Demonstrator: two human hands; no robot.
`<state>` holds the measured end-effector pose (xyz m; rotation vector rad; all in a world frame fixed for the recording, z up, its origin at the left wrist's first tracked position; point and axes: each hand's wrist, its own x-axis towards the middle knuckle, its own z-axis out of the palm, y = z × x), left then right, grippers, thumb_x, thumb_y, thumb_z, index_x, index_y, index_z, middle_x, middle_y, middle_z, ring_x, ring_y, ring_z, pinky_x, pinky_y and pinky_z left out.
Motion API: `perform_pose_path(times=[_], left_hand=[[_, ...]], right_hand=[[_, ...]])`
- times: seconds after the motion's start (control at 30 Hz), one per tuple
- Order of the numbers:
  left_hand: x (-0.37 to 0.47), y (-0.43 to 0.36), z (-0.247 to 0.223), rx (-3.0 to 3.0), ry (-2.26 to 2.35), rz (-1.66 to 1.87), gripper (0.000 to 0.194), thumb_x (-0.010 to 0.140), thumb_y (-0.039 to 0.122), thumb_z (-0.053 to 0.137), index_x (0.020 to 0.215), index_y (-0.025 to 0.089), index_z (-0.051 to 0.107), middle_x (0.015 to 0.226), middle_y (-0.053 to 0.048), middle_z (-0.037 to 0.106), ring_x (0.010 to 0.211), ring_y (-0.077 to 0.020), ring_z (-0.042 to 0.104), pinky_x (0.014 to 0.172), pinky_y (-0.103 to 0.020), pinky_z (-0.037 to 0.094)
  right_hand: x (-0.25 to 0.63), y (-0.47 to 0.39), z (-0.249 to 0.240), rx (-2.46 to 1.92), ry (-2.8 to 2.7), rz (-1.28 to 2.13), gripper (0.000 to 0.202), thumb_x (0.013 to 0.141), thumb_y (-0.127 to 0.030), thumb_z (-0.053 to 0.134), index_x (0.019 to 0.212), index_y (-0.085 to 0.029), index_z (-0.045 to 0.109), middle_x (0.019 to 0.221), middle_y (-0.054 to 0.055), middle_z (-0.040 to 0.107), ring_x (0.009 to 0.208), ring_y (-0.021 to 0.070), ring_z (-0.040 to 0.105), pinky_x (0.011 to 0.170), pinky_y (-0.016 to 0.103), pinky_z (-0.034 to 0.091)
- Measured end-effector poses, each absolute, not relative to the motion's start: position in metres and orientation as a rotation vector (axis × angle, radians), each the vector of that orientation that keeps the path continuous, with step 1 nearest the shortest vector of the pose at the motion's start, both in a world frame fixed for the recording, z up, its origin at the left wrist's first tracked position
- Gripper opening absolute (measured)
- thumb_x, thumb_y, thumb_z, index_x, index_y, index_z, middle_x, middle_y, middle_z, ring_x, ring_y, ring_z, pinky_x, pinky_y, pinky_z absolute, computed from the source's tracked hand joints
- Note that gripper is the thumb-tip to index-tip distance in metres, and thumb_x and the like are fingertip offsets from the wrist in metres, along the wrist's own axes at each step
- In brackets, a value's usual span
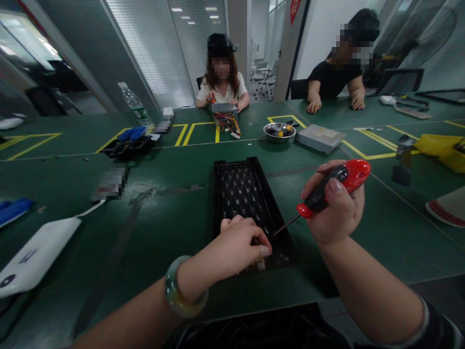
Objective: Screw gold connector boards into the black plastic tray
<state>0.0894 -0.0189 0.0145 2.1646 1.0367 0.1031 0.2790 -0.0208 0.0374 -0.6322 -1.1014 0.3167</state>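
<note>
A black panel with raised edges and a patterned inner face (241, 191) lies on the green table in front of me. Over its near part is my left hand (241, 245), a green bangle on the wrist, its fingers curled and pressed together; what they hold, if anything, is hidden. Small metallic parts (260, 264) show just below the fingertips. My right hand (336, 213) is wrapped round a red and black screwdriver (327, 188). The screwdriver's thin shaft slants down to the left, its tip near the panel's right side, close to my left fingers.
Across the table (174, 169), one person (221, 82) handles a metal box with coloured wires (225, 114); another (337, 72) sits right. Between lie a metal bowl (279, 132) and a grey metal case (319, 138). Left are a white power bank (39, 252), a phone and a bottle (134, 104).
</note>
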Motion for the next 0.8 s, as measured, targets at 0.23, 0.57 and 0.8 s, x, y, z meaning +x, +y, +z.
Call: perform_pose_path(times=[0.23,0.57,0.8], left_hand=[[0.082,-0.023,0.015,2.216,1.005,0.159,0.017,0.096,0.042,0.067,0.097,0.034,0.082,0.106,0.0,0.071,0.111,-0.0251,0.052,0.097,-0.045,0.029],[0.071,-0.024,0.019,2.225,0.94,0.181,0.013,0.093,0.035,0.074,0.103,0.038,0.081,0.106,0.003,0.07,0.112,-0.0228,0.053,0.098,-0.044,0.026],[0.074,-0.024,0.019,2.224,0.969,0.197,0.011,0.091,0.037,0.076,0.099,0.035,0.083,0.104,0.001,0.07,0.11,-0.0242,0.053,0.097,-0.044,0.028]], right_hand=[[0.273,-0.032,0.041,-0.501,-1.156,0.443,0.016,0.083,-0.033,0.065,0.096,-0.023,0.066,0.055,-0.004,0.056,0.04,0.0122,0.046,0.035,0.027,0.03],[0.265,-0.04,0.044,-0.456,-1.158,0.612,0.021,0.077,-0.034,0.069,0.092,-0.02,0.068,0.051,-0.004,0.059,0.035,0.011,0.046,0.031,0.026,0.028],[0.268,-0.042,0.041,-0.454,-1.299,0.63,0.023,0.081,-0.036,0.07,0.099,-0.022,0.067,0.055,-0.002,0.062,0.036,0.012,0.049,0.033,0.027,0.033]])
